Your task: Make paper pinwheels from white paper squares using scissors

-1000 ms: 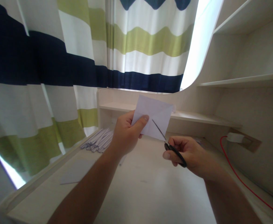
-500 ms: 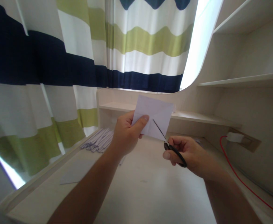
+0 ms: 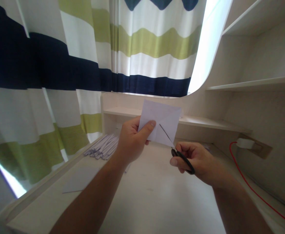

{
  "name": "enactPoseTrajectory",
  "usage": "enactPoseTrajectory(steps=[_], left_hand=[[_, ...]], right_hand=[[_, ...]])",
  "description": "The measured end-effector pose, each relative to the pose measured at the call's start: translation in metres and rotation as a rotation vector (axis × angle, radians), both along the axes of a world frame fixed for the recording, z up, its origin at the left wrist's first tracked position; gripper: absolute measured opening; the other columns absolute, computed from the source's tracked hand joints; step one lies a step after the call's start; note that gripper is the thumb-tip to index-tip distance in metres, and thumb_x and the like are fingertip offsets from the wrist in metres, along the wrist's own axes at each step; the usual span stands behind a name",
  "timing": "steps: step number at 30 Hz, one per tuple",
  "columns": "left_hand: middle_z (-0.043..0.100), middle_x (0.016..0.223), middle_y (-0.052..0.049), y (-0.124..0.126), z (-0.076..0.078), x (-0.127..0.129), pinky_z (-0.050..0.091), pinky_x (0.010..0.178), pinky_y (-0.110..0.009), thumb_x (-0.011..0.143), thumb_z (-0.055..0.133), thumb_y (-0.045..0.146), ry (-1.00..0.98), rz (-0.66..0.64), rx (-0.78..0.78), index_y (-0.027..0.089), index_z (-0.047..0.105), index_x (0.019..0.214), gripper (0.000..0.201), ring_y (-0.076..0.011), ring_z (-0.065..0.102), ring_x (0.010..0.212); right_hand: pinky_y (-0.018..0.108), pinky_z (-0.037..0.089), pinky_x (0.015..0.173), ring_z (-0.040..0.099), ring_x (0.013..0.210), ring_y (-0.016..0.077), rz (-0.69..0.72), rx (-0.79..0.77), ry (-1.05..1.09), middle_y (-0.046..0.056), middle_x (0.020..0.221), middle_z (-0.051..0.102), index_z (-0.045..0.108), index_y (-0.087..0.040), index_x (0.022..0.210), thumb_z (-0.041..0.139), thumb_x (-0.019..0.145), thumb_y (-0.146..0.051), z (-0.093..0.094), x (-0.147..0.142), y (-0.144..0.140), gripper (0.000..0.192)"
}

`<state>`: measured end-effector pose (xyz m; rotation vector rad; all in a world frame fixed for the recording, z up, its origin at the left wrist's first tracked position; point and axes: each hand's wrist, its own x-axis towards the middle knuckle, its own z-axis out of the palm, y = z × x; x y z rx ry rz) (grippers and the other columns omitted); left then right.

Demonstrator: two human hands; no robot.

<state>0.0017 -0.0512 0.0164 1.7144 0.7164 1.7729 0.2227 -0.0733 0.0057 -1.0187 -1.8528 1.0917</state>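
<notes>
head view: left hand (image 3: 132, 143) pinches paper (image 3: 160, 122) above counter (image 3: 157, 195); right hand (image 3: 196, 161) grips scissors (image 3: 177, 151), blades in the sheet. step: mid-cut, likely. next move calls for steady paper and blades kept in line.

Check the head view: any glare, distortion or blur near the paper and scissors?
Head view: window gap blown out white beside the curtain; wide-angle bend curves the shelf edges; paper and scissors sharp, desk softly lit.
</notes>
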Motion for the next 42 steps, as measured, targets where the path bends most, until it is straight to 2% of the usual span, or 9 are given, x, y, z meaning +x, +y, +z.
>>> enactPoseTrajectory(steps=[11,14,19,21,26,32,35,38,42], left_hand=[[0.059,0.054,0.003,0.007,0.0,-0.009,0.041,0.041,-0.018,0.091,0.074,0.039,-0.029,0.058,0.0,0.017,0.066,0.07,0.031,-0.0085,0.053,0.046],[0.064,0.062,0.001,0.013,0.002,-0.02,0.045,0.044,-0.019,0.089,0.074,0.043,-0.015,0.085,-0.022,0.016,0.073,0.081,0.028,-0.0111,0.057,0.052],[0.074,0.075,-0.003,0.01,0.003,-0.025,0.048,0.054,-0.023,0.092,0.068,0.039,0.459,-0.079,-0.089,0.017,0.08,0.093,0.026,-0.0152,0.065,0.063],[0.077,0.08,-0.003,0.006,0.003,-0.021,0.049,0.057,-0.023,0.094,0.065,0.036,0.633,-0.122,-0.068,0.019,0.081,0.095,0.024,-0.0161,0.068,0.066],[0.078,0.083,-0.002,0.005,-0.003,-0.009,0.048,0.059,-0.024,0.094,0.063,0.033,0.798,-0.18,-0.022,0.022,0.081,0.098,0.021,-0.0181,0.071,0.071],[0.076,0.093,-0.006,0.027,-0.014,0.004,0.052,0.055,-0.021,0.082,0.08,0.049,0.336,-0.118,-0.108,0.017,0.071,0.111,0.044,-0.0172,0.071,0.074],[0.076,0.1,-0.01,0.035,-0.022,0.016,0.053,0.048,-0.021,0.08,0.08,0.058,0.244,-0.251,-0.276,0.018,0.068,0.122,0.06,-0.0194,0.072,0.077],[0.077,0.094,-0.01,0.034,-0.03,0.03,0.055,0.052,-0.022,0.079,0.081,0.056,0.292,-0.368,-0.34,0.016,0.075,0.109,0.05,-0.0189,0.071,0.077],[0.073,0.074,-0.007,0.028,-0.036,0.043,0.054,0.056,-0.022,0.08,0.082,0.045,0.142,-0.249,-0.301,0.013,0.077,0.088,0.033,-0.0142,0.066,0.065]], right_hand=[[0.023,0.024,0.05,0.037,0.054,0.007,0.055,-0.054,-0.079,-0.007,0.059,0.048,0.056,-0.018,0.069,0.091,0.073,-0.037,-0.003,0.016,0.004,0.04],[0.023,0.031,0.049,0.043,0.054,0.008,-0.027,0.05,-0.061,-0.005,0.06,0.054,0.062,-0.018,0.07,0.092,0.073,-0.037,-0.001,0.035,0.011,0.036],[0.029,0.057,0.064,0.067,0.066,0.0148,-0.362,0.343,0.341,0.004,0.093,0.079,0.075,-0.023,0.088,0.094,0.071,-0.038,0.002,0.038,0.02,0.03],[0.03,0.06,0.065,0.069,0.071,0.0163,-0.344,0.368,0.359,0.005,0.101,0.08,0.075,-0.023,0.089,0.098,0.063,-0.035,0.002,0.029,0.019,0.037],[0.028,0.057,0.056,0.066,0.063,0.0154,-0.185,0.231,0.302,0.0,0.076,0.073,0.068,-0.021,0.08,0.1,0.057,-0.029,-0.004,0.013,0.014,0.04],[0.027,0.051,0.053,0.06,0.059,0.013,-0.387,0.389,0.467,-0.003,0.073,0.066,0.061,-0.023,0.078,0.098,0.059,-0.032,-0.009,0.006,0.02,0.042],[0.029,0.052,0.056,0.062,0.063,0.0143,-0.541,0.526,0.553,-0.003,0.076,0.066,0.059,-0.025,0.08,0.095,0.065,-0.031,-0.01,0.0,0.022,0.039],[0.029,0.053,0.061,0.063,0.067,0.0152,-0.608,0.596,0.616,-0.002,0.079,0.066,0.058,-0.025,0.082,0.092,0.067,-0.028,-0.012,-0.007,0.021,0.038],[0.03,0.054,0.064,0.063,0.069,0.0161,-0.589,0.549,0.654,-0.001,0.08,0.067,0.057,-0.026,0.085,0.091,0.068,-0.029,-0.02,-0.013,0.023,0.038]])
